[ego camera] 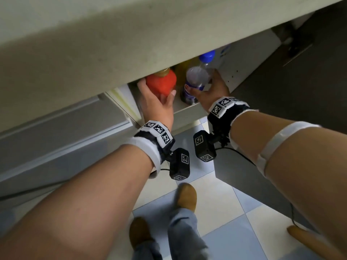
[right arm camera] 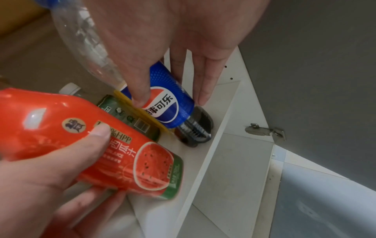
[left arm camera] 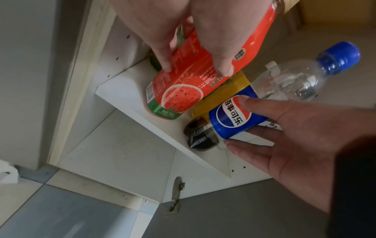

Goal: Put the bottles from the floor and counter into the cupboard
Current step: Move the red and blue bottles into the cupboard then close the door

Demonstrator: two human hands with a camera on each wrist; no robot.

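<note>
Head view: hands clasp red bottle [ego camera: 161, 83] and cola bottle [ego camera: 197, 79] on cupboard shelf [ego camera: 189, 107] above tiled floor [ego camera: 225, 203].

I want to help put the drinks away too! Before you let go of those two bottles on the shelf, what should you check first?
1. Left hand grips the red watermelon bottle: ok.
2. Right hand holds the blue cola bottle, thumb and fingers round its label: ok.
3. Red watermelon bottle standing flat on the shelf: not ok, it is tilted with its base at the front edge.
4. Blue cola bottle upright on its base: not ok, it leans.
5. Room behind for both: cannot tell; a yellow bottle and a green-labelled bottle stand close behind.
6. Cupboard door open and out of the way: ok.
</note>
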